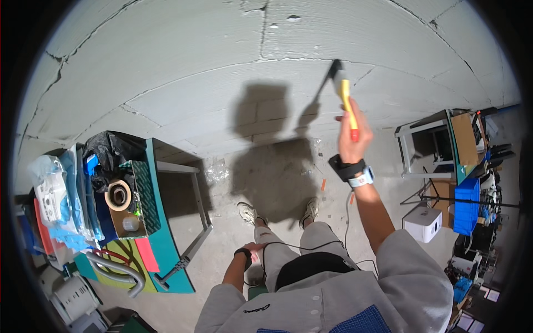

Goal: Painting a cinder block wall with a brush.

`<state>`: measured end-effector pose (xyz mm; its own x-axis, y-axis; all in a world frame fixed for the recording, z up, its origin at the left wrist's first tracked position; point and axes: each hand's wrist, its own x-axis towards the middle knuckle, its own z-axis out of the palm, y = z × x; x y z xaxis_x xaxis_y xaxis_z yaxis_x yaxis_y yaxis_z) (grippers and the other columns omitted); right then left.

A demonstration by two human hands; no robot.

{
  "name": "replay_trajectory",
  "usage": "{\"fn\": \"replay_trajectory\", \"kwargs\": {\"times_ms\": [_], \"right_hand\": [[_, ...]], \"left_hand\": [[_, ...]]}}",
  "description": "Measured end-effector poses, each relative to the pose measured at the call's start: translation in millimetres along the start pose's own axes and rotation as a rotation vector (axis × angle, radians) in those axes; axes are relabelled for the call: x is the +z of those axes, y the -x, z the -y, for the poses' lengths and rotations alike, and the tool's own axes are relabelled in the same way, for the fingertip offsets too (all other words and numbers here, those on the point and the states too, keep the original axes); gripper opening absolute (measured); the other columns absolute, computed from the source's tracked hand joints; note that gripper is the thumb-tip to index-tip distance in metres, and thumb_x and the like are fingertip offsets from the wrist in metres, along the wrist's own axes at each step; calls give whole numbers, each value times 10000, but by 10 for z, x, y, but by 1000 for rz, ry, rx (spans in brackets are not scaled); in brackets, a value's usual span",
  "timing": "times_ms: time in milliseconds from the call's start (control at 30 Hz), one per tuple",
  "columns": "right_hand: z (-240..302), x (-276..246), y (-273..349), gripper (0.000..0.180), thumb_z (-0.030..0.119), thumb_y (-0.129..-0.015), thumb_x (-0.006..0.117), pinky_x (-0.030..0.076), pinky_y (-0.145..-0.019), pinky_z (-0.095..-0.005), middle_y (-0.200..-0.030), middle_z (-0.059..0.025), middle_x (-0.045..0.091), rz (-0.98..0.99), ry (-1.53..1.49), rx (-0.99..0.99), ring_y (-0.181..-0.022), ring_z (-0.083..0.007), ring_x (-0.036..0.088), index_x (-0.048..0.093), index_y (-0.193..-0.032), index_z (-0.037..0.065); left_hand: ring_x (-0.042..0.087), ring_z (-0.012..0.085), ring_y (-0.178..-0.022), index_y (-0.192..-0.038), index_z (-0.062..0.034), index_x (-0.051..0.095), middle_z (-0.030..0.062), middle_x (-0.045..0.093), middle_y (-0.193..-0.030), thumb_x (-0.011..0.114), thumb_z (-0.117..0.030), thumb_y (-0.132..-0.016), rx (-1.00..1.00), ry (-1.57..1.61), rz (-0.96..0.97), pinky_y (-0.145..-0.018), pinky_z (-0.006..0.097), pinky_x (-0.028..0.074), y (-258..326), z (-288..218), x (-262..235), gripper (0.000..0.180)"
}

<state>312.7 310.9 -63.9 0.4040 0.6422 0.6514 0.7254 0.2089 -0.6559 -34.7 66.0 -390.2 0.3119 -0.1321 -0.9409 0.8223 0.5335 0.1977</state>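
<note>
My right hand (353, 141) is raised in front of a pale block wall (222, 83) and grips a tool with a yellow and orange handle (348, 108); its dark head (335, 71) points up toward the wall. A dark strap and a light-banded watch sit on that wrist. Down by my thigh, my left hand (253, 250) hangs with a dark wrist strap and rests against my light trousers, fingers curled; it seems to hold nothing. My shadow and the tool's shadow fall on the wall and floor.
A teal table (166, 222) stands at left with a black bag, a cardboard box with a tape roll (118, 195), blue packets and a grey hose. At right are a metal-framed bench (427, 133), a blue crate (466, 205) and a white box (423, 222). A cable runs across my lap.
</note>
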Motion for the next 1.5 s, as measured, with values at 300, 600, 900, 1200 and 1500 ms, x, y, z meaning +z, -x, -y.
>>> {"fn": "replay_trajectory", "kwargs": {"times_ms": [300,600,900,1200,1500], "right_hand": [[-730,-839,-445,325,94,-993,553,573,-707,-302,-996,-145,693,-26,32,-17,-791,-173,692,624,-1304,31],[-859,-342,-257,335,110,-972,596,515,-638,-298,-890,-120,672,-53,-103,-179,-717,-194,653,625,-1300,49],[-396,-22,93,331,97,-964,581,558,-715,-347,-990,-160,686,-46,-60,-275,-818,-233,681,623,-1285,30],[683,885,442,329,103,-966,588,546,-707,-333,-940,-141,679,117,-219,-90,-809,-239,679,626,-1284,25],[1135,1036,578,343,87,-988,524,553,-669,-306,-1021,-154,652,30,-294,58,-751,-183,656,584,-1296,-53]], "left_hand": [[707,358,-699,-1402,-68,454,222,684,-1004,416,-539,-886,-249,169,-80,-595,451,604,-404,-432,908,700],[699,276,-762,-1351,-87,515,161,698,-1042,602,-699,-748,-325,237,-30,-642,415,601,-577,13,1038,864],[688,237,-817,-1343,-82,523,136,699,-1064,725,-793,-616,-291,36,29,-659,391,596,-521,463,739,1037],[695,256,-943,-1316,-125,595,134,702,-1122,764,-574,-727,128,-402,-412,-855,384,555,-305,760,0,760],[654,339,-1082,-1196,-126,632,133,693,-1151,752,-464,-719,318,-178,-824,-910,456,536,543,13,-735,597]]}}
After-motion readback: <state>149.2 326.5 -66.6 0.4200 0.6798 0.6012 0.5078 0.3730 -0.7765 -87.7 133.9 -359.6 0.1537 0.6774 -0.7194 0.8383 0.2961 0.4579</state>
